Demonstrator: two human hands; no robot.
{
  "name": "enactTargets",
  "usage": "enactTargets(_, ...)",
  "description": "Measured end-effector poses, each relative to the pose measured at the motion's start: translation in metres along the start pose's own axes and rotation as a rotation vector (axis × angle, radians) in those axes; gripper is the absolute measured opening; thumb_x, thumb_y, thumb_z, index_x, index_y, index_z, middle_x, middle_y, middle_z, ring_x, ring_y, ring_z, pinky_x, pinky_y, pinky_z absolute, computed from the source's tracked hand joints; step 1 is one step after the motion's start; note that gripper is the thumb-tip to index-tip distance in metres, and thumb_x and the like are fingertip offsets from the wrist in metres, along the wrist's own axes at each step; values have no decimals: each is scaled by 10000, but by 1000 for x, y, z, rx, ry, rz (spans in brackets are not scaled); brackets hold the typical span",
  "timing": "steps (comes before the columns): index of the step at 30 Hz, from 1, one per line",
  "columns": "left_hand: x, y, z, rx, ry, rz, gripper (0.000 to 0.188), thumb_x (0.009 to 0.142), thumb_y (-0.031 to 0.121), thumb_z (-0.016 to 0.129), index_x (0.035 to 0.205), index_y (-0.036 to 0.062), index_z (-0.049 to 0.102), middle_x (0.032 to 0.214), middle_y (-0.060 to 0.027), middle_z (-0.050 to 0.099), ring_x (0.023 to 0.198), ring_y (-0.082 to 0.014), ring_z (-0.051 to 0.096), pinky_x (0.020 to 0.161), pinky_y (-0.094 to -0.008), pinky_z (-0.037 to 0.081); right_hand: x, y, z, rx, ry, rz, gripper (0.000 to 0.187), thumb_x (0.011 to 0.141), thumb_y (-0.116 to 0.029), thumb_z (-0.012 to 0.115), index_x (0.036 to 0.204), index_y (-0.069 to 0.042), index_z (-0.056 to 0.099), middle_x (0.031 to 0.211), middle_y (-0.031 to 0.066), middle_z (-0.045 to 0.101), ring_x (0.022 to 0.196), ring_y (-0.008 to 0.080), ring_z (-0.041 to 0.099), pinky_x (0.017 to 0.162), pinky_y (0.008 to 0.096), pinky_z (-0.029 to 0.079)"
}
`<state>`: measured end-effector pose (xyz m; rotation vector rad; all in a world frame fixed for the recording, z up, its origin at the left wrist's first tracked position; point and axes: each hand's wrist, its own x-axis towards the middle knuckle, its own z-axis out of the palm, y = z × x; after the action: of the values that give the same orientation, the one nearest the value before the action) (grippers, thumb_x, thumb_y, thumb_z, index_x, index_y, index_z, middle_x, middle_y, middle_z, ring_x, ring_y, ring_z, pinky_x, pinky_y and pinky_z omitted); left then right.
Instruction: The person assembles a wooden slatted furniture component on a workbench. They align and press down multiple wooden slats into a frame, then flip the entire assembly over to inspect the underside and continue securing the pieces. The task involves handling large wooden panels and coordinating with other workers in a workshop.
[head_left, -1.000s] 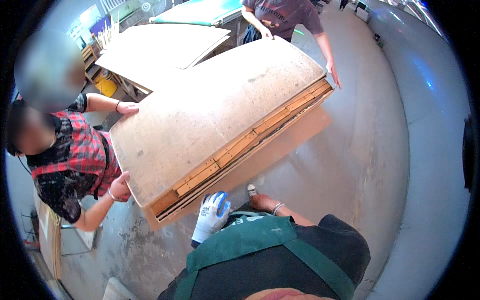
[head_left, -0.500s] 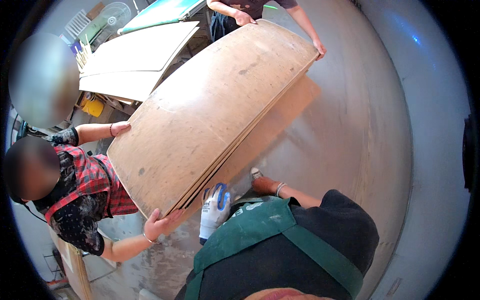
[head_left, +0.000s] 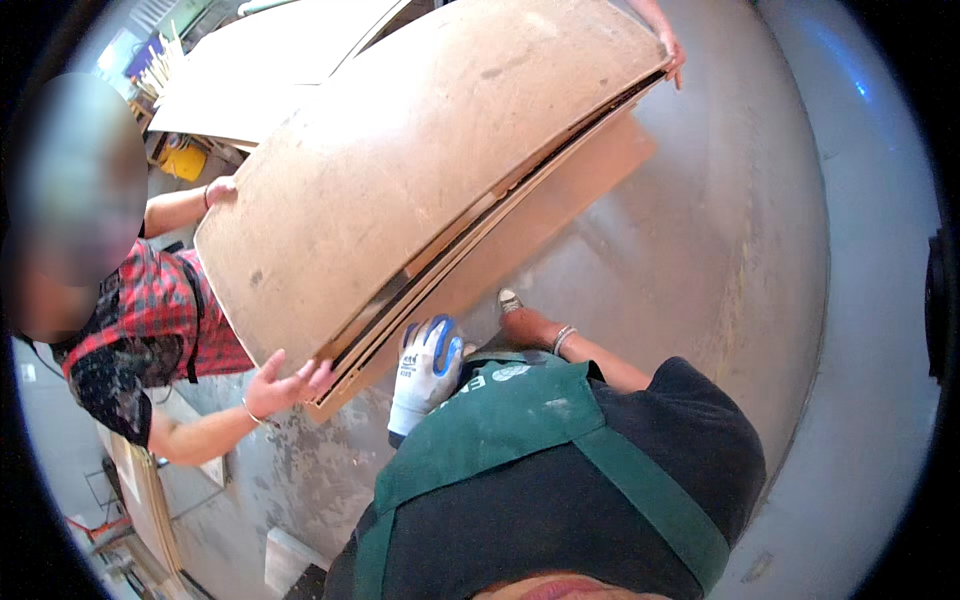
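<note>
A stack of large brown wooden boards (head_left: 420, 150) with rounded corners spreads across the view in front of me. My left hand (head_left: 427, 368), in a white glove with blue coating, is beside the stack's near lower edge. Its fingers are bent and apart, with nothing seen in them. My right hand (head_left: 528, 328) is bare, with a bracelet at the wrist, in front of my green apron (head_left: 500, 420); its fingers are hidden. At the left, a co-worker's hand (head_left: 280, 390) is at the near corner, and the other hand (head_left: 222, 190) grips the far corner.
Another person's hand (head_left: 674, 58) holds the stack's far right corner. Pale boards (head_left: 250, 75) lie on a support at the back left, above a yellow bucket (head_left: 183, 160). Upright panels (head_left: 145, 490) stand at lower left. A grey wall (head_left: 870, 300) runs along the right.
The stack appears nearer and higher in view, and dark gaps between its boards have widened. The left co-worker's near hand has loosened, its fingers spreading. My hands stay in front of my body.
</note>
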<state>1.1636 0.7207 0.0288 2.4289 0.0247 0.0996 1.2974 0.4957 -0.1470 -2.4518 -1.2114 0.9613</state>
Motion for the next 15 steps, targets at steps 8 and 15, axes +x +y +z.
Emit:
enactTargets(8, -26, 9, -3, 57, 76, 21, 455, 904, 222, 674, 1308, 24, 604, 1355, -190, 590, 1285, -389, 521, 1139, -508, 358, -26, -24, -17, 64, 111, -103, 217, 908, -199, 580, 1019, -33, 664, 959, 226, 706, 913, 429, 689, 814, 517, 559)
enactTargets(15, -28, -19, -72, 187, 574, -85, 396, 981, 63, 606, 1371, 26, 552, 1399, -167, 568, 1286, -321, 548, 1104, -405, 435, -45, -81, -141, 571, 538, -372, 315, 920, -178, 680, 1197, -32, 650, 1039, 174, 714, 943, 360, 687, 850, 443, 561)
